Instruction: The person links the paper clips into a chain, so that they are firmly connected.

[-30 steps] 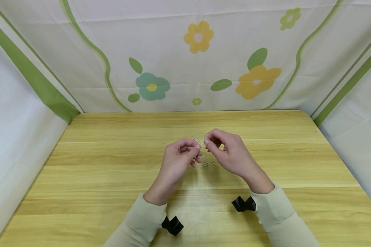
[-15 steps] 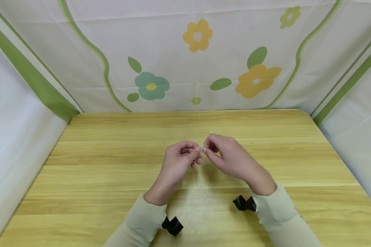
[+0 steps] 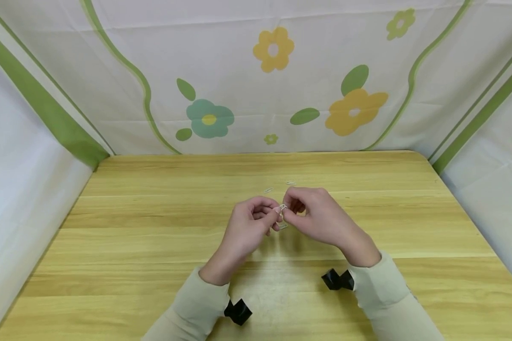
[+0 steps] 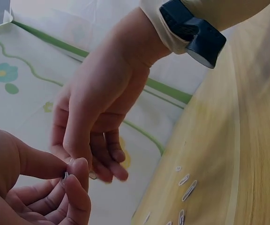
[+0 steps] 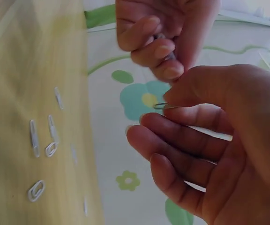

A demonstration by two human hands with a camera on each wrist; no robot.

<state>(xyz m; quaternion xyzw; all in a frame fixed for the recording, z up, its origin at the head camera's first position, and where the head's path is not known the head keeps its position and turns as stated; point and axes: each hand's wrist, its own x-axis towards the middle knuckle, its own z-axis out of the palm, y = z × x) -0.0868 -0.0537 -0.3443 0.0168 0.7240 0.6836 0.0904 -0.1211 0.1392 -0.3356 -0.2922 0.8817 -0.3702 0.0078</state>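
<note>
Close together over the middle of the table (image 3: 153, 265), my two hands meet at the fingertips. My left hand (image 3: 249, 222) pinches a white paper clip (image 4: 66, 176) between thumb and index finger. Something small and metallic also shows among its curled fingers (image 5: 165, 50) in the right wrist view. My right hand (image 3: 320, 218) pinches another paper clip (image 5: 159, 106), whose looped end sticks out past the fingertips. In the head view the clips (image 3: 283, 207) overlap between the hands; whether they are linked I cannot tell.
Several loose paper clips lie around and beneath the hands, among them one clip (image 3: 269, 190) behind the left hand, a second clip (image 3: 291, 183) farther back and a third clip (image 3: 283, 227) nearer. A flowered white curtain (image 3: 239, 71) stands along the table's back edge.
My right hand has moved slightly down, bringing its paper clip against the left hand's clip. The left hand has shifted a little right. One loose clip is now covered by the right hand.
</note>
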